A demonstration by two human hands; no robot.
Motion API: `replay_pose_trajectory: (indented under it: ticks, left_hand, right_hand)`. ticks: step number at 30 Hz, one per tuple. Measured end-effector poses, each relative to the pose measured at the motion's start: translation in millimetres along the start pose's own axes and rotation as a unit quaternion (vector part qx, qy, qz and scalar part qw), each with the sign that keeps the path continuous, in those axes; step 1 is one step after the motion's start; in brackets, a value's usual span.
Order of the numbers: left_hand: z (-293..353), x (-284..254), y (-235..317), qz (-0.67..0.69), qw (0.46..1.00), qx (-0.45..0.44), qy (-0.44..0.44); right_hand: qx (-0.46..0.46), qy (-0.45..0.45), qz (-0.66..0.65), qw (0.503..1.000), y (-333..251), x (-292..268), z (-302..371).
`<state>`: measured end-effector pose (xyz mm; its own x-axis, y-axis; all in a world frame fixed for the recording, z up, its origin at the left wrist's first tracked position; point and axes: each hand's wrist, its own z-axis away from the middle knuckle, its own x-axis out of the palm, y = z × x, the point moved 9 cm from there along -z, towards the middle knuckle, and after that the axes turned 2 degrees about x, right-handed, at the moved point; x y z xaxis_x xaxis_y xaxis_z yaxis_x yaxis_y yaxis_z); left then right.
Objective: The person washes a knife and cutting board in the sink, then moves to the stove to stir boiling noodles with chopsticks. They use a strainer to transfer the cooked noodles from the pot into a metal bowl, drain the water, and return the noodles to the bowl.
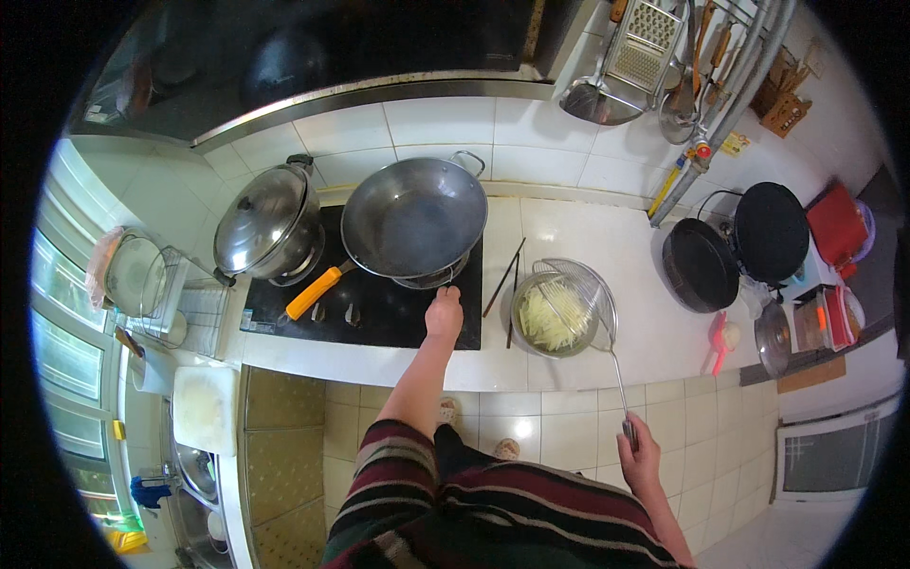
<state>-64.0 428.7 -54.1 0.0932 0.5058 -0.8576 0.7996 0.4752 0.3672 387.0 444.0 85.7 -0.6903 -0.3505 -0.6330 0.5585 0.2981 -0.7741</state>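
A wire-mesh skimmer [591, 294] rests its head over a metal bowl [559, 354] of pale, thin-cut shreds [550, 318]. My right hand [641, 453] is wrapped round the end of its long handle, past the counter's front edge. At the stove's front right, my left hand [444, 313] is closed just below the wok's near rim; whatever its fingers hold, if anything, is too small to make out. The dark wok [414, 218] sits on the right burner, its orange handle [314, 293] pointing to the front left. Two dark chopsticks [503, 276] lie between the stove and the bowl.
A lidded steel pot [263, 220] stands on the left burner of the black stove [379, 327]. Two black pans [700, 266] and a pink ladle [720, 341] are on the right counter. A sink [194, 465] lies at the left. Utensils and a grater [645, 45] hang above.
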Motion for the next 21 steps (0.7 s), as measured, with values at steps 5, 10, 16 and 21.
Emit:
replay_pose_trajectory:
  ticks: [5,10,16,21]
  left_hand:
    - [-38,37,-7,-0.061,0.996,-0.06,-0.029]
    - [-48,53,-12,-0.047,0.994,-0.094,-0.041]
    - [-56,53,-9,-0.035,0.988,-0.136,-0.067]
    - [-61,67,-16,-0.035,0.995,-0.092,-0.034]
  right_hand:
    - [0.045,-0.003,0.022,0.999,17,-8,28]
    - [0.071,-0.021,-0.012,0.997,16,-9,34]
    - [0.042,-0.003,0.04,0.998,-8,-25,16]
    - [0.017,0.04,-0.017,0.999,0,-28,13]
